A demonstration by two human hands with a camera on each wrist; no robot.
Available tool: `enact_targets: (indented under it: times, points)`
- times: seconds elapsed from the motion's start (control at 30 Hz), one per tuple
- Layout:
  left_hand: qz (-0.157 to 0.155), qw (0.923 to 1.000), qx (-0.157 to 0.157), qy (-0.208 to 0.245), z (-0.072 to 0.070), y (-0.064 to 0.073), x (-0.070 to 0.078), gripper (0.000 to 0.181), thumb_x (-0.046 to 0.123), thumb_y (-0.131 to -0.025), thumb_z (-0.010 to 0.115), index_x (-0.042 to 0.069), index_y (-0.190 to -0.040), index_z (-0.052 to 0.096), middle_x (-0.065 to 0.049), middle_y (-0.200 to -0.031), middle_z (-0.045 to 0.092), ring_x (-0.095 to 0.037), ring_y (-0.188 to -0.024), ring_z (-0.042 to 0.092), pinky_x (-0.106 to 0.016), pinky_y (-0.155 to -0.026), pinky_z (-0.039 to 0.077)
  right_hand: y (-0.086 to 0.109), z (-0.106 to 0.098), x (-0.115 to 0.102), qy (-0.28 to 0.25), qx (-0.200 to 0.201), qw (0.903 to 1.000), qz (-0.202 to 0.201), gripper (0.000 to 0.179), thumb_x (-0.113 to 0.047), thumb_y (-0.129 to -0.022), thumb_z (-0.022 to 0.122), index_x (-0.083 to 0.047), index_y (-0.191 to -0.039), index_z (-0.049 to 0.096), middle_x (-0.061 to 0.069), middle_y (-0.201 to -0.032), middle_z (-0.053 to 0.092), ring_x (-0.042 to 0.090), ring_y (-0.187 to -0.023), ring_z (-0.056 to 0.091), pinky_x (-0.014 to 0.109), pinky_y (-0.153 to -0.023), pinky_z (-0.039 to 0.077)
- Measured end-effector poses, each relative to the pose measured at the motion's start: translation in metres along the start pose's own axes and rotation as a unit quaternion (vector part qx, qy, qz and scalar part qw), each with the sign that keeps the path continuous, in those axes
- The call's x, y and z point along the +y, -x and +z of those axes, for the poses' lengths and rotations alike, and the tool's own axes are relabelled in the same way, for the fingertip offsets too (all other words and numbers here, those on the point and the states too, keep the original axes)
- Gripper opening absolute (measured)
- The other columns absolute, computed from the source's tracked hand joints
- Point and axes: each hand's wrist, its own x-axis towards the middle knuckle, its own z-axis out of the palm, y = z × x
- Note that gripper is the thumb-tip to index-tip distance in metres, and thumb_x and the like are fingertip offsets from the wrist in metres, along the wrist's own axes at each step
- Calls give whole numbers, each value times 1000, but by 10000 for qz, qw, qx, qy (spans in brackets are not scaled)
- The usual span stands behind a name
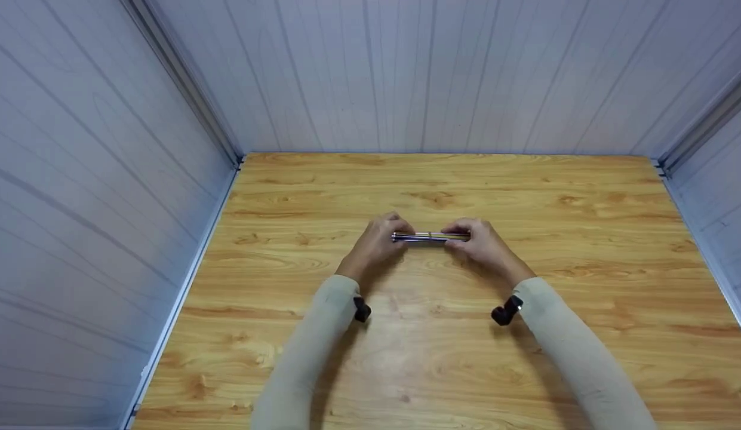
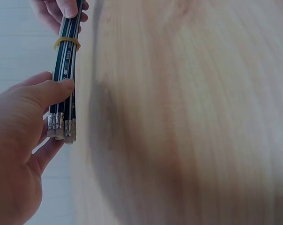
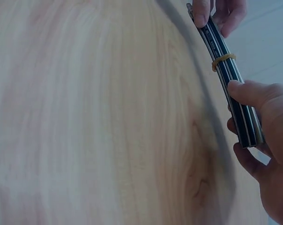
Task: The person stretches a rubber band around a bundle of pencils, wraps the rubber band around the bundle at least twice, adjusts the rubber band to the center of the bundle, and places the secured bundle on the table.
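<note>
A bundle of dark striped pencils [image 1: 430, 236] spans the gap between the two hands, lying crosswise in the head view. A yellow rubber band [image 2: 67, 43] is wrapped round its middle. My left hand [image 1: 385, 236] grips the end with the metal ferrules and erasers [image 2: 62, 129], thumb along the near side. The opposite end is held by my right hand [image 1: 474, 239], its thumb [image 3: 244, 91] pressed on the pencils and its fingers behind. In both wrist views, the bundle's shadow falls on the wooden tabletop [image 3: 108, 117].
White panelled walls [image 1: 400, 77] enclose the table at the back and both sides. A metal strip [image 1: 185, 269] runs along the table's left edge. Small black devices [image 1: 506, 310] are strapped on both sleeved wrists.
</note>
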Motion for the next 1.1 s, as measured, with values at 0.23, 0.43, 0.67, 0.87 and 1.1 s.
enact_targets:
  times: [0.23, 0.43, 0.67, 0.87, 1.1]
  points:
    - [133, 9986, -40, -501, 24, -4, -34, 23, 17, -100, 86, 24, -121, 85, 0, -123, 77, -21, -118, 74, -39, -106, 63, 3, 4, 5, 256, -111, 9996, 4, 21, -8, -105, 80, -6, -125, 84, 20, -133, 78, 38, -127, 72, 53, -111, 57]
    - [191, 9987, 23, -480, 24, -3, -34, 23, 18, -99, 86, 24, -121, 84, 0, -123, 77, -21, -117, 74, -41, -107, 62, 2, 3, 7, 236, -122, 9996, -53, 22, -8, -104, 80, -6, -126, 84, 20, -133, 78, 39, -127, 72, 54, -111, 57]
    - [-1, 9991, -116, -407, 21, -2, -29, 28, 20, -98, 88, 21, -125, 82, -3, -124, 75, -22, -115, 73, -43, -106, 61, 4, 1, 7, 322, -129, 9994, -52, 32, -11, -105, 80, -5, -136, 80, 22, -141, 75, 42, -134, 68, 59, -117, 54]
    - [-120, 9992, -276, -254, 10, 5, -11, 31, 21, -103, 82, 19, -134, 78, -6, -129, 72, -23, -119, 71, -42, -109, 60, 4, 1, 10, 433, 8, 9985, -338, 30, -12, -103, 83, -4, -132, 81, 22, -134, 78, 42, -129, 68, 58, -115, 51]
    - [-302, 9987, -267, -326, -34, 15, 41, 34, 20, -105, 79, 8, -137, 76, -14, -131, 74, -35, -127, 71, -52, -112, 59, 3, -12, -1, 220, 134, 9989, -396, 30, -15, -110, 74, 0, -135, 77, 24, -137, 74, 45, -132, 66, 63, -112, 56]
